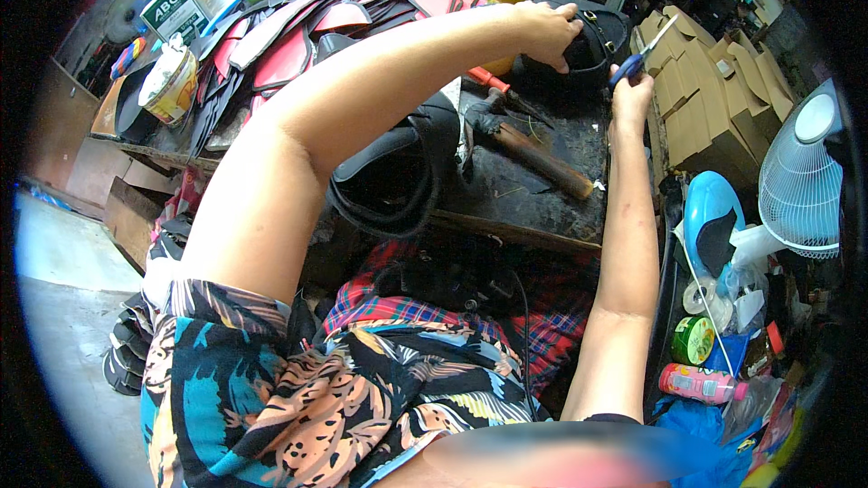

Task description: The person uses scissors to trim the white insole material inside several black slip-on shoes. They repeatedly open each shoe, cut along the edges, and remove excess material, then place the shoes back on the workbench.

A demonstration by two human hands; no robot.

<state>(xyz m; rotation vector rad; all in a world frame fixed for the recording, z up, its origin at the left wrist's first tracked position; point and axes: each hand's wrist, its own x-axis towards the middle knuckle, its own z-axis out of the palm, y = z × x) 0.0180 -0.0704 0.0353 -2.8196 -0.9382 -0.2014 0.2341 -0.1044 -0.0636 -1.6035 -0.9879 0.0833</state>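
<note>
My left hand [550, 34] reaches across the bench, fingers spread and apart, against a black leather item with buckled straps [597, 41]. Whether that item is a shoe or a bag I cannot tell. Closed around the dark blue handles of a pair of scissors [633, 69], my right hand [630, 98] is just right of the black item. The scissor blades point up and away to the right. Below my left hand lie a red-handled tool [488, 79] and a hammer [542, 161] with a worn wooden handle.
Pink-and-black cut pieces [285, 59] pile up at the far left, near a tub [170, 86]. Folded brown cardboard boxes [705, 90] stand at the right, with a white fan [805, 172] nearer. Black straps [398, 172] hang over the bench's near edge.
</note>
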